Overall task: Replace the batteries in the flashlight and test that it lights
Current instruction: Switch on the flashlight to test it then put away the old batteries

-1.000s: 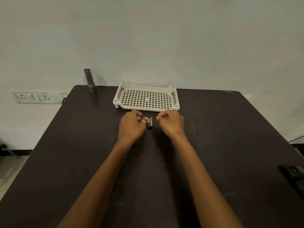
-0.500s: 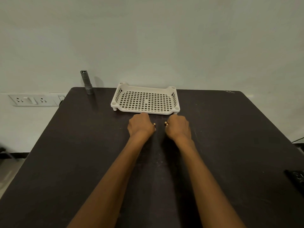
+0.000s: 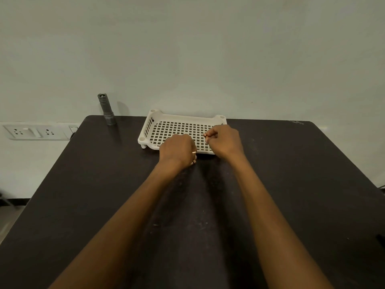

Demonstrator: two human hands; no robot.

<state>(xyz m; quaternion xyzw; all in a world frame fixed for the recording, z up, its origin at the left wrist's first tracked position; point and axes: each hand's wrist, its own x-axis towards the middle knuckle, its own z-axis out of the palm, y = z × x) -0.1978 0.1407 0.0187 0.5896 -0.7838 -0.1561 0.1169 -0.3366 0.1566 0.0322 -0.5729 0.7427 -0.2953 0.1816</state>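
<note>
Pinching a battery in the right hand over the tray, gripping a second battery in the left hand at its 6 o'clock; leaving the flashlight upright at 10 o'clock.

The tray sits on the table by its far edge, and the flashlight stands upright on the far left corner, well left of the tray. The left grip is over the tray's near edge with the left battery in it. The right grip, just beside it, is over the tray with the right battery in it.
</note>
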